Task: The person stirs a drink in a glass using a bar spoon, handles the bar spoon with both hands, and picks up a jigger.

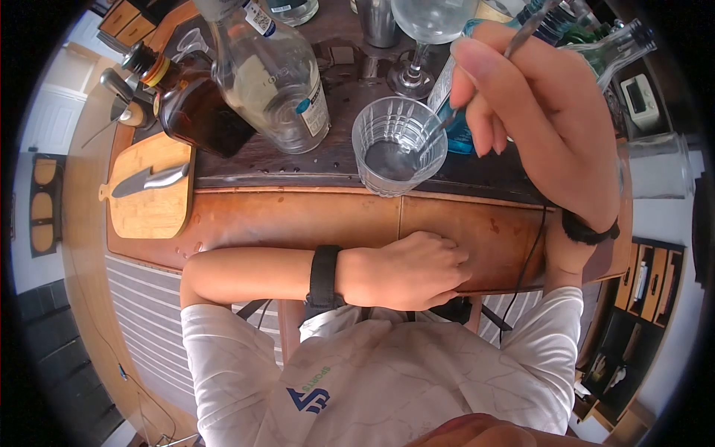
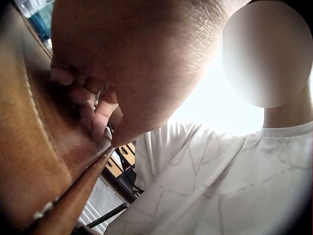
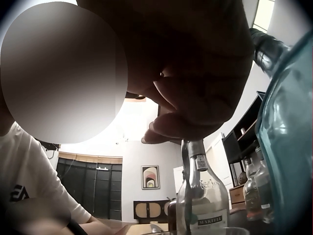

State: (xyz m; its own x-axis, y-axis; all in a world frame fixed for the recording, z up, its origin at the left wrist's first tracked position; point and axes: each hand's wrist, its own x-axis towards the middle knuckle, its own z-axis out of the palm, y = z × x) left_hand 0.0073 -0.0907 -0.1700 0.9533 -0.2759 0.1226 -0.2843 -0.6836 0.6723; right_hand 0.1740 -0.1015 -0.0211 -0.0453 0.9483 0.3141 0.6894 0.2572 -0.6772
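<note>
My right hand point(image 1: 551, 119) is raised over the table and pinches the thin metal stem of a bar spoon point(image 1: 527, 31) between thumb and fingers. The lower end of the spoon slants into a clear cut-glass tumbler point(image 1: 370, 165) near the table's front edge. In the right wrist view the twisted stem point(image 3: 186, 171) hangs below the fingers. My left hand point(image 1: 402, 270) rests on the brown leather edge point(image 1: 298, 220) in front of the tumbler, fingers loosely curled, holding nothing. The left wrist view shows those fingers point(image 2: 80, 95) bent against the leather.
Left of the tumbler stand a clear bottle point(image 1: 287, 112) and a dark brown bottle point(image 1: 201, 112). A knife point(image 1: 149, 181) lies on a wooden cutting board point(image 1: 167, 216) at far left. Behind are a stemmed glass point(image 1: 421, 56) and a metal cup point(image 1: 380, 26). Blue-green bottles point(image 1: 462, 138) crowd beside my right hand.
</note>
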